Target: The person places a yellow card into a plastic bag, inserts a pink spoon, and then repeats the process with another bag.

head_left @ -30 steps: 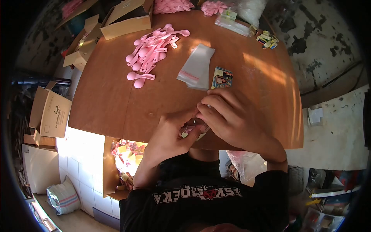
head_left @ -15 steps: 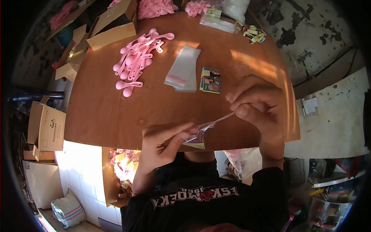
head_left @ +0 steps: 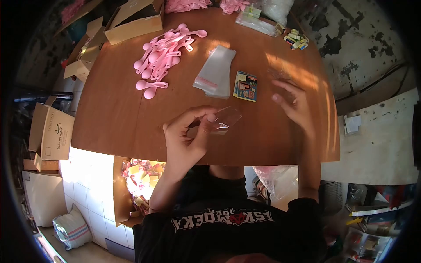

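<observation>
My left hand (head_left: 186,133) pinches a small clear plastic bag (head_left: 230,116) between thumb and fingers, above the near part of the brown table. A pale edge shows at the bottom of the bag. To the right, my right hand (head_left: 294,103) is open, thumb and fingers apart, with a faint clear strip (head_left: 275,73) right by its fingertips. Between and beyond the hands lie a stack of flat clear bags (head_left: 217,70) and a small pile of printed cards (head_left: 245,86). Farther left is a heap of pink spoons (head_left: 162,55).
An open cardboard box (head_left: 133,33) stands at the table's back left. Bags of pink items (head_left: 186,4), packed clear sleeves (head_left: 256,25) and small yellow boxes (head_left: 297,40) line the back. Below the front edge, a carton (head_left: 120,188) holds packaged pieces.
My right hand has let go of the bag and moved up and away, its fingers opening. My left hand has moved forward over the table with the bag.
</observation>
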A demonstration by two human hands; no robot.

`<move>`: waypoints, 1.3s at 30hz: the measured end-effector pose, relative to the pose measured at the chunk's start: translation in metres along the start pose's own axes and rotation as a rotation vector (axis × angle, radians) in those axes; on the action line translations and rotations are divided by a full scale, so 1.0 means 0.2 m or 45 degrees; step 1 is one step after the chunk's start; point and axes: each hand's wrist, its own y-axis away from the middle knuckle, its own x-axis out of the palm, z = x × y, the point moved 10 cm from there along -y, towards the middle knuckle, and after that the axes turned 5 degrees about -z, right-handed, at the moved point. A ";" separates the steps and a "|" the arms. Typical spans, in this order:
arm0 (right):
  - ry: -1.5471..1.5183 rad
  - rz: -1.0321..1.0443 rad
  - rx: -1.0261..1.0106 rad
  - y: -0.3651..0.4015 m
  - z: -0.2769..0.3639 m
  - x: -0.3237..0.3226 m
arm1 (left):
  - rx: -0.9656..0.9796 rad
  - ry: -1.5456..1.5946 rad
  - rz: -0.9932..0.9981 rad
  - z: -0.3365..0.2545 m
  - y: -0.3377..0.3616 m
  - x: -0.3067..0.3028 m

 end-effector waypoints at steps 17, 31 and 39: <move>-0.487 -0.016 -0.593 0.29 0.78 0.27 | 0.184 -0.129 0.477 0.04 0.06 0.05; -1.100 0.072 -0.051 0.24 0.43 0.52 | -0.192 0.142 0.390 0.26 0.05 -0.02; -1.149 -0.052 -0.035 0.22 0.37 0.53 | -0.507 0.337 0.234 0.36 0.05 -0.03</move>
